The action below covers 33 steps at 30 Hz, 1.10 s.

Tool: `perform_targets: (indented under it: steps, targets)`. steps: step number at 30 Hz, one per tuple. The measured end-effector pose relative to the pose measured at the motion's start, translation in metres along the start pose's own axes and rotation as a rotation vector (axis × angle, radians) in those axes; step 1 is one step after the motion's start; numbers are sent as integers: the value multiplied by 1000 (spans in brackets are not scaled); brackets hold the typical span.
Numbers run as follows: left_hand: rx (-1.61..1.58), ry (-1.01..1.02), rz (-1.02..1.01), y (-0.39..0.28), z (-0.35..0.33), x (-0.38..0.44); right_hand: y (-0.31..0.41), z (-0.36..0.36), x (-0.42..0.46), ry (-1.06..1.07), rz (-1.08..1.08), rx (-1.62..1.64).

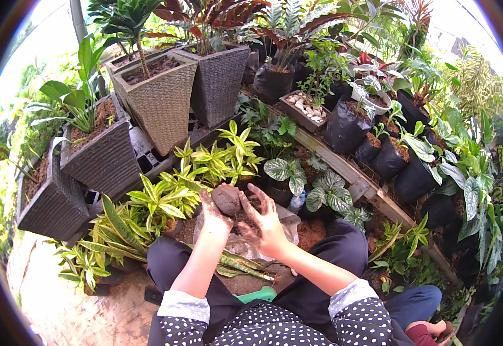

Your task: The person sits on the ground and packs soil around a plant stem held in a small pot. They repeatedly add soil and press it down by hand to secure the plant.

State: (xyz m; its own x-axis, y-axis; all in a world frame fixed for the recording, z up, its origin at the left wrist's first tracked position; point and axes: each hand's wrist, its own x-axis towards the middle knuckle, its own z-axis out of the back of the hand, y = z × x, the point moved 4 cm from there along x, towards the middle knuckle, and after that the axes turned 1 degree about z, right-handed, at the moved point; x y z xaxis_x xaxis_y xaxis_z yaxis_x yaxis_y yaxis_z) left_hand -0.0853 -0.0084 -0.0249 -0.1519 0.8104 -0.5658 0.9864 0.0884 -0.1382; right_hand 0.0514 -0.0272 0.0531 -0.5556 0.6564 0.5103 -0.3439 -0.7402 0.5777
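My left hand (216, 215) is palm up under a rounded lump of dark soil (227, 200), which rests against its fingers. Smeared with soil, my right hand (262, 220) is spread at the lump's right side; whether its fingertips touch the lump is hard to tell. Below both hands lies a translucent plastic sheet (288, 222), partly hidden by them. Cut snake plant leaves (245, 264) lie between my knees, close to a green plastic object (256, 295). Brown fibrous material (311, 233) shows beside the sheet.
Tall textured planters (160, 104) stand at the left and back. Black grow bags (346, 129) with plants line a metal rail (355, 184) on the right. Yellow-green potted plants (160, 199) stand close on the left. Another person's hand (437, 328) shows at the lower right.
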Motion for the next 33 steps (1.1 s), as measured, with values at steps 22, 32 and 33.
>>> perform_targets:
  steps: [22,32,33]
  targets:
    - [219,-52,-47,15,8,-3,0,17,-6,-62,72,-152]
    - [156,-59,-134,14,-6,-15,6,10,-8,-36,44,-161]
    - [155,-52,-134,14,-5,-14,7,8,-10,-24,38,-174]
